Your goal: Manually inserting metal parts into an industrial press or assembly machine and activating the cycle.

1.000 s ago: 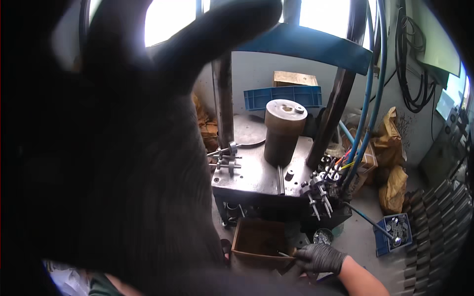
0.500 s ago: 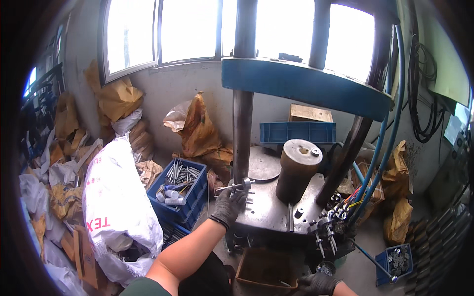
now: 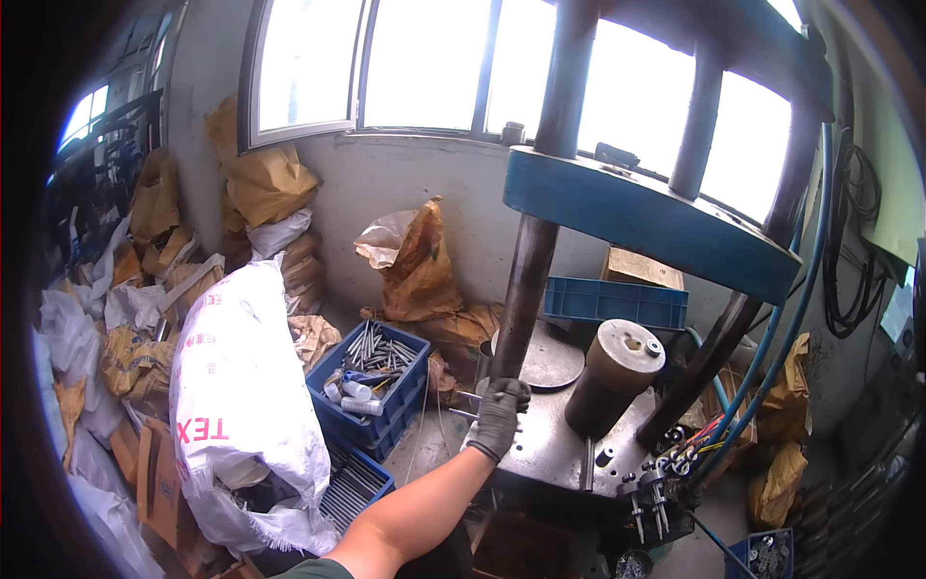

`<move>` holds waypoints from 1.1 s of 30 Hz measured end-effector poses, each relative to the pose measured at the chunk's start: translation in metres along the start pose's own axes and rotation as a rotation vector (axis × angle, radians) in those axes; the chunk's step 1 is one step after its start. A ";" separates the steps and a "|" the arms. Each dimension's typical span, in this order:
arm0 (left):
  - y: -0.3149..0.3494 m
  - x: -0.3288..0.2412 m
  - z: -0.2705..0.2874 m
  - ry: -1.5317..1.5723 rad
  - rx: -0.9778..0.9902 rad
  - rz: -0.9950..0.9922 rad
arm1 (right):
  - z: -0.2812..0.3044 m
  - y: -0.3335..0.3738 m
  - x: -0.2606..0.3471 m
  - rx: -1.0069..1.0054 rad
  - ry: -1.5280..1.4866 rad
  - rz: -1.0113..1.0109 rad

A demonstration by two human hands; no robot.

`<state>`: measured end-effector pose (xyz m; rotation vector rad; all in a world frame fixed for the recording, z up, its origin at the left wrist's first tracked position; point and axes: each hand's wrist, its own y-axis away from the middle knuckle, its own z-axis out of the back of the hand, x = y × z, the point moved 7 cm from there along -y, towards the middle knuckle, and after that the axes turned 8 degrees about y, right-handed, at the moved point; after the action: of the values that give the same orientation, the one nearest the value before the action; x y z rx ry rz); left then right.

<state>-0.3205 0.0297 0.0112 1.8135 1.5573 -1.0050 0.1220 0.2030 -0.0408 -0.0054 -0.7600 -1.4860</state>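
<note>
My left hand (image 3: 499, 418), in a dark grey glove, is closed beside the press's near-left steel column, above the metal bed plate (image 3: 550, 454). Thin metal rods (image 3: 467, 404) stick out from the left side of its fist; the rest of what it grips is hidden. Right of it on the plate stands a thick steel cylinder (image 3: 617, 376) with a small ring on top. Several rods with round collars (image 3: 658, 502) stand at the plate's right front corner. My right hand is out of view.
A blue crate (image 3: 371, 376) of metal pins and white bottles stands left, above a crate of rods (image 3: 355, 492). A large white sack (image 3: 246, 396) lies beside them. The blue press crosshead (image 3: 646, 217) hangs overhead. Hoses (image 3: 783, 318) run down the right side.
The view has swung left and tilted, so the scene sits further right. My left hand has closed over the collared rod part, whose collar is now hidden. My right hand has left the view.
</note>
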 end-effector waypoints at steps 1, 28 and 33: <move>0.008 -0.003 -0.006 -0.067 0.006 -0.127 | 0.007 0.003 0.008 -0.106 0.209 0.059; 0.062 0.035 -0.080 -0.792 0.537 -0.015 | 0.230 -0.156 0.088 -0.578 0.767 -0.160; 0.054 0.032 -0.078 -0.874 0.515 -0.022 | 0.232 -0.193 0.041 -0.504 0.753 -0.385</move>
<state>-0.2512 0.1004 0.0268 1.3034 0.8113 -1.9909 -0.1583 0.2458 0.0719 0.3164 0.2435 -1.8332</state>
